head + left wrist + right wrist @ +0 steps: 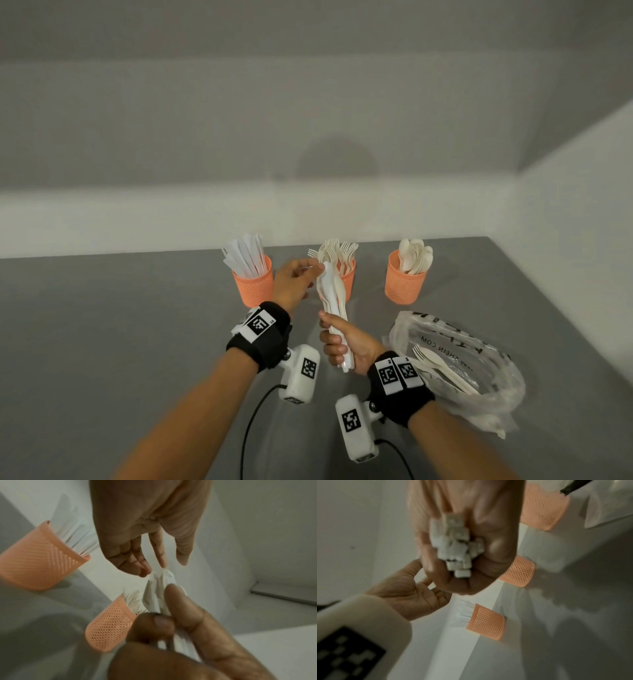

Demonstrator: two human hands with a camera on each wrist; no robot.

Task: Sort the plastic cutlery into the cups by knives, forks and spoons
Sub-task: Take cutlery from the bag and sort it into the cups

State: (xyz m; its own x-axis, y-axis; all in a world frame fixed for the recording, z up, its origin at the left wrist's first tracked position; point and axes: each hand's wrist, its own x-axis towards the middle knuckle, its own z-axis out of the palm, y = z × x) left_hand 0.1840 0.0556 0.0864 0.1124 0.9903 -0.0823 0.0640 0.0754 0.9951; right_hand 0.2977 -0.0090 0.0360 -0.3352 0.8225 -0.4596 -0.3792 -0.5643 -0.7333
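Right hand (344, 346): fingers wrapped fully round the handle ends of a bundle of white plastic cutlery (334, 301), held upright above the grey table (120, 325). The right wrist view shows the square handle butts (455, 550) protruding from the bottom of the fist. The working ends rise above the thumb in front of the middle cup; individual types within the bundle cannot be told with certainty.

Left hand (294, 279): fingers nearly straight, loosely spread. In the left wrist view the fingertips (163, 564) meet the top tips of the bundle, thumb apart on the other side; whether any piece is actually pinched cannot be told.

Three orange mesh cups stand in a row at the far edge of the table. The left cup (253, 286) holds knives (245, 257), the middle cup (346, 281) holds forks (339, 251), the right cup (404, 282) holds spoons (416, 257).

A clear plastic bag (479, 387) lies on the table to the right of the right wrist, with a fork (442, 368) and further cutlery inside it.
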